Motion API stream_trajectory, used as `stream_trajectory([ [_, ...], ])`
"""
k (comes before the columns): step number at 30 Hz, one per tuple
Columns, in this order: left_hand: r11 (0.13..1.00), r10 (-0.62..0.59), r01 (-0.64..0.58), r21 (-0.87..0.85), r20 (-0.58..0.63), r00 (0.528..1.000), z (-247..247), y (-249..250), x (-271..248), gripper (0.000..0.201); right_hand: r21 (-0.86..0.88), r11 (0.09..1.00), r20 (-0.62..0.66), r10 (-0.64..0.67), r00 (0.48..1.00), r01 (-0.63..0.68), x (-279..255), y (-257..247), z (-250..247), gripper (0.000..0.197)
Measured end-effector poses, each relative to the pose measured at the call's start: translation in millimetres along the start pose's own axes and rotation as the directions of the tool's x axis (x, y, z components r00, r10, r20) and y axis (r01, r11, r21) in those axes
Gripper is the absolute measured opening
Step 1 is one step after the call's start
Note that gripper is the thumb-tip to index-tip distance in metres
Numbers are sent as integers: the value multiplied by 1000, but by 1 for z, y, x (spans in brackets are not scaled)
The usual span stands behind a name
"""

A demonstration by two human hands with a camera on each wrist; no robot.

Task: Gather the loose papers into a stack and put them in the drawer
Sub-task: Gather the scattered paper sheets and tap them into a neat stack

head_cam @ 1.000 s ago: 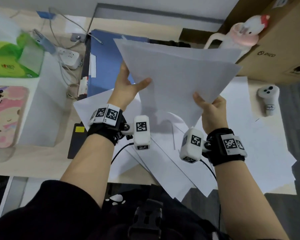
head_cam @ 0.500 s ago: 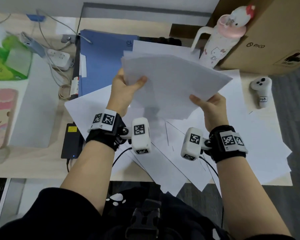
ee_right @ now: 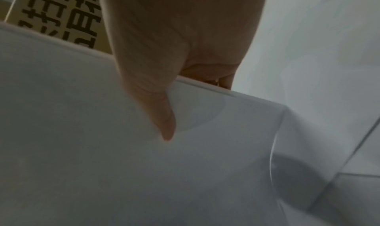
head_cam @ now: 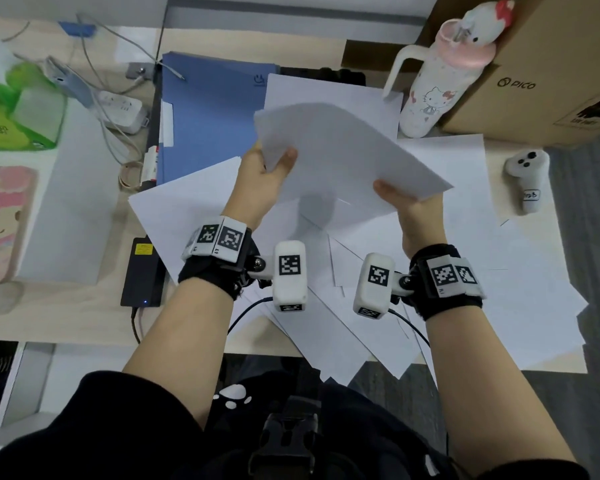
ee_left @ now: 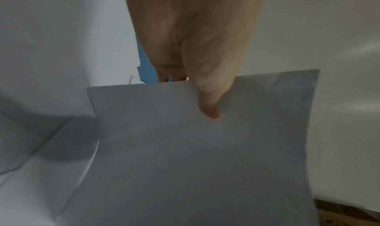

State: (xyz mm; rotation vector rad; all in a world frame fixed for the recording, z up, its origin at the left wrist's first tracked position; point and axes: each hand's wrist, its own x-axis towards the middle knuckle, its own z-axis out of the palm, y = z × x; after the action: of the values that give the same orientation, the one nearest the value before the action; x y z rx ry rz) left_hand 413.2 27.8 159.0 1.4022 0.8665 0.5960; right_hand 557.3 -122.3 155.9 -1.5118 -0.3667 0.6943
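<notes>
You are holding both forearms out ahead of you, wrists banded. Your left hand (head_cam: 262,181) is pinching the paper stack (head_cam: 343,161) with its thumb on top; your right hand (head_cam: 418,216) is gripping its opposite edge likewise.

The held stack of papers (head_cam: 340,161) covers the fingers of both the left hand (head_cam: 260,181) and the right hand (head_cam: 413,209); only the 2 thumbs show on top. In the left wrist view the stack (ee_left: 205,156) runs off the bottom edge and the blue folder (ee_left: 145,67) shows only as a sliver beside the hand (ee_left: 193,34). The right wrist view is blurred, its cardboard box (ee_right: 61,15) print unreadable. Loose sheets (head_cam: 520,271) hide much of the desk (head_cam: 66,306). The box (head_cam: 548,71) is cut off by the head view's right edge.
</notes>
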Motion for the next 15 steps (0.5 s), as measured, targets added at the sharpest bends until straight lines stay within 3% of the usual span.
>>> stream_trajectory([
  [5, 993, 112, -115, -39, -69, 991, -3, 18, 9, 17, 69, 996, -67, -52, 996, 56, 10, -15, 0, 14],
  [11, 998, -51, 49, 49, 20, 999, 2, -26, -2, 16, -49, 996, 40, 76, 996, -74, -1, 9, -2, 33],
  [15, 997, 9, 0, 71, -130, 992, 8, -27, -4, 8, -47, 998, -8, 35, 999, -35, 3, 11, -1, 34],
])
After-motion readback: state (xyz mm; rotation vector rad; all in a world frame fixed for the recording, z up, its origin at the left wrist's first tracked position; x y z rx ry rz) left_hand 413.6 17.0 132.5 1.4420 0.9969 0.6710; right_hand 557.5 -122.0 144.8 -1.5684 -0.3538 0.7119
